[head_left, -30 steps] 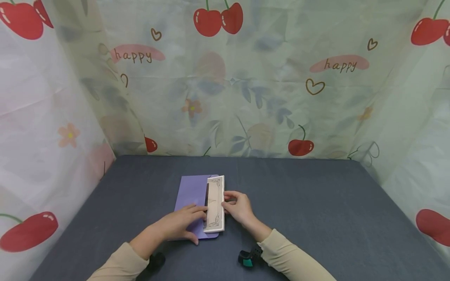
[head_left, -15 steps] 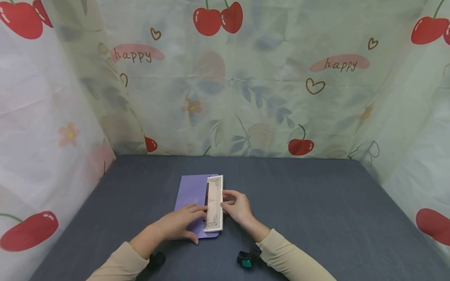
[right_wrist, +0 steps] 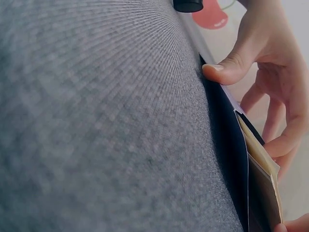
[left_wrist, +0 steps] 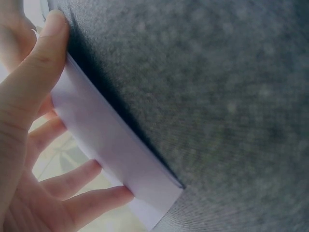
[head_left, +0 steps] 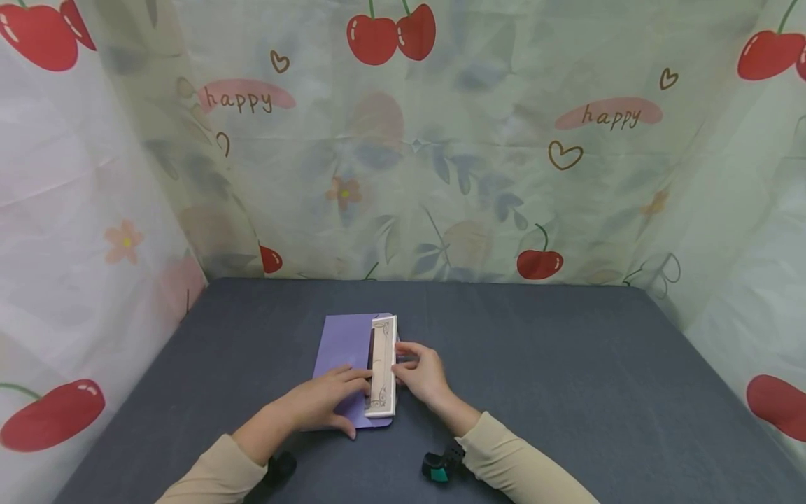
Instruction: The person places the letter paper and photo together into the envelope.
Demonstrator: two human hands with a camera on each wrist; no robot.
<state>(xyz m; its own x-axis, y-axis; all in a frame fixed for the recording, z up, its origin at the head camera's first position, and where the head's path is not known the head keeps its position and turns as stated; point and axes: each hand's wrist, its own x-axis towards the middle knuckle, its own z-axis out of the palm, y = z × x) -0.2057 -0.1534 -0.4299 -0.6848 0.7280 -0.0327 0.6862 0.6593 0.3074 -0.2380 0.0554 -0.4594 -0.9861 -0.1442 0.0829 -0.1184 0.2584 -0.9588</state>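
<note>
A flat purple sleeve (head_left: 346,339) lies on the table, and a beige card (head_left: 383,364) with scrolled corner ornaments and a white border stands partly out of its right side. My left hand (head_left: 324,400) rests on the sleeve, fingers spread, its fingertips by the card's left side. In the left wrist view, that thumb lies at the sleeve's near edge (left_wrist: 111,111). My right hand (head_left: 428,374) pinches the card's right edge between thumb and fingers. The right wrist view shows cream layers (right_wrist: 263,169) at the sleeve's gaping side, with one right fingertip (right_wrist: 294,226) at their edge.
Dark grey cloth covers the table (head_left: 535,364). A white curtain (head_left: 478,140) printed with cherries encloses the back and both sides. Black wrist-worn devices sit under each forearm, the right one (head_left: 437,465) with a green patch.
My right hand has shifted slightly left, and the card's right edge has moved left with it, so less of the card shows beyond the sleeve. My left hand has stayed put.
</note>
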